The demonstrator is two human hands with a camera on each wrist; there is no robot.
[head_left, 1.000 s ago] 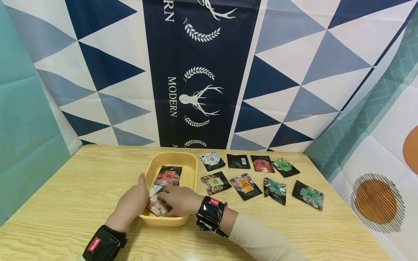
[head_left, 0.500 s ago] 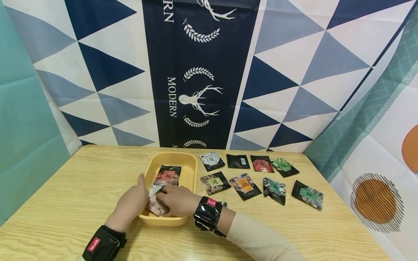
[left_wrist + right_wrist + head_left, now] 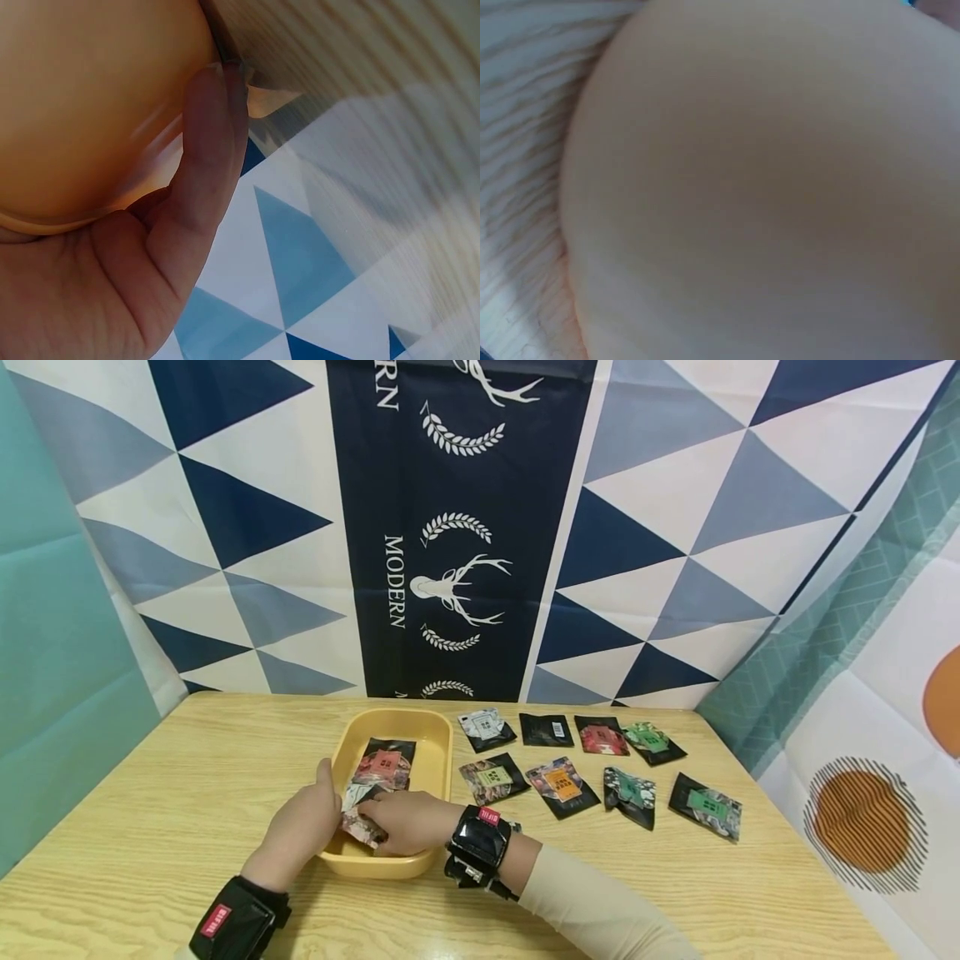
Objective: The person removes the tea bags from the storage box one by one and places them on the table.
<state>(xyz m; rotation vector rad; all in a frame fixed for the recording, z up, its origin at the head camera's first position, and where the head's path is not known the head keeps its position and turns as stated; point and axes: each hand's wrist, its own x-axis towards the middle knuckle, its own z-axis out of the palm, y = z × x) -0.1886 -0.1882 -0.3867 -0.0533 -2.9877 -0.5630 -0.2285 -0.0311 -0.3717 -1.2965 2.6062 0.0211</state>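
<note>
In the head view a yellow plastic basin (image 3: 433,760) stands on the table. My left hand (image 3: 303,822) lies along its left side; in the left wrist view its extended fingers (image 3: 206,142) rest on the basin's outer wall. My right hand (image 3: 416,820) reaches inside over the right rim and pinches a pale, patterned snack packet (image 3: 362,828) near the basin's front. Behind that packet lies another one, black with a red label (image 3: 385,766), touching or overlapped by the paler one. The right wrist view is filled by a blurred, pale surface close to the lens.
Right of the basin several small packets lie in two loose rows, among them a white-and-black one (image 3: 487,729), an orange-labelled one (image 3: 562,787) and a green-labelled one (image 3: 707,807). A patterned cloth (image 3: 450,610) hangs behind the wooden table (image 3: 210,760).
The front end of the pale packet has drawn slightly back and up under my right hand, whose fingers have shifted a little. My left hand and the basin stay put.
</note>
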